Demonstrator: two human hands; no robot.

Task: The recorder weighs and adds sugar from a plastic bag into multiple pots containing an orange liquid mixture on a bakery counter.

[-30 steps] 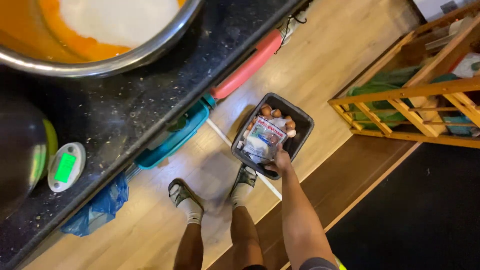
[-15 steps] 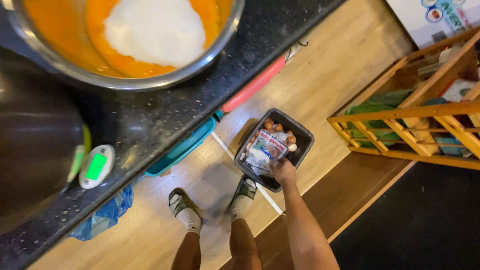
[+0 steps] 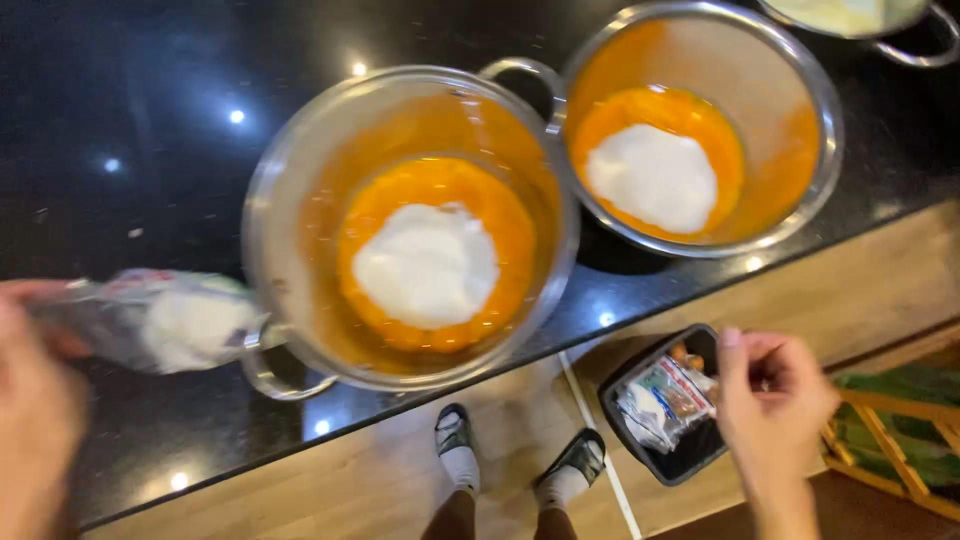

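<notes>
Bag (image 3: 165, 318) of white powder lying sideways, left hand (image 3: 35, 400) gripping

A clear plastic bag (image 3: 165, 318) of white powder with a red-printed top lies at the left on the dark counter. Near right, an emptied clear, red-printed wrapper (image 3: 662, 400) sits crumpled in the floor bin (image 3: 640, 455).

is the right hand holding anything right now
No, the right hand is empty with its fingers loosely curled, hovering above the dark bin on the floor.
</notes>
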